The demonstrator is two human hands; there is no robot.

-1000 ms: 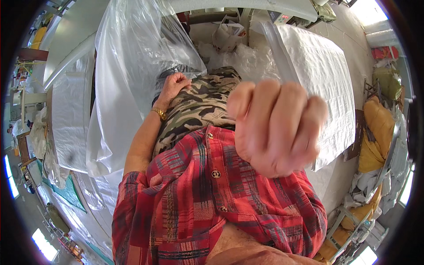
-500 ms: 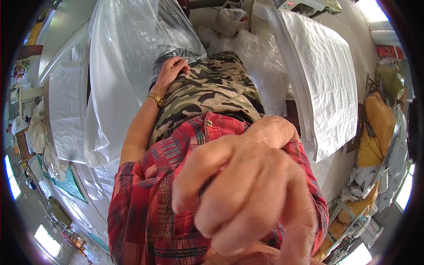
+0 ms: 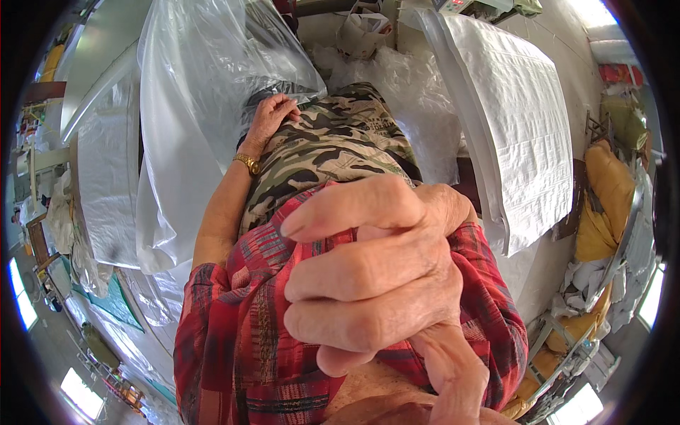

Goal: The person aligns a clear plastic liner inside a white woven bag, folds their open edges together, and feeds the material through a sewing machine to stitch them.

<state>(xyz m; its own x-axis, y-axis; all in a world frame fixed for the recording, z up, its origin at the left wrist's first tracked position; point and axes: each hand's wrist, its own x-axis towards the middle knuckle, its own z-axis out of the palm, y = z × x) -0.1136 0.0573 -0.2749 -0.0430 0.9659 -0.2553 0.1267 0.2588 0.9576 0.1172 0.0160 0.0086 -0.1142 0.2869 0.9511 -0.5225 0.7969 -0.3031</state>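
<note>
My left hand [image 3: 273, 117] rests on my lap over camouflage trousers [image 3: 333, 149], its fingers loosely bent and nothing visible in it. A gold-coloured watch [image 3: 247, 163] is on that wrist. Clear plastic film [image 3: 212, 92] drapes beside the hand, its edge close to the fingers. Raised in front of my red plaid shirt [image 3: 234, 333], my right hand [image 3: 382, 269] fills the middle of the view. Its fingers are curled but apart, with one finger stretched toward the lower edge. No object shows in this hand; the inside of the palm is hidden.
A stack of white woven sheets [image 3: 528, 134] hangs at the right. Crumpled clear plastic [image 3: 418, 99] and a white bag [image 3: 361, 34] lie ahead of my knees. Farther right are yellow cushion-like bundles [image 3: 605, 191] by a metal frame. White sheeting [image 3: 106, 177] covers the left side.
My right hand has turned and its fingers have swung up, now pointing left across my chest. My left hand stays on my lap.
</note>
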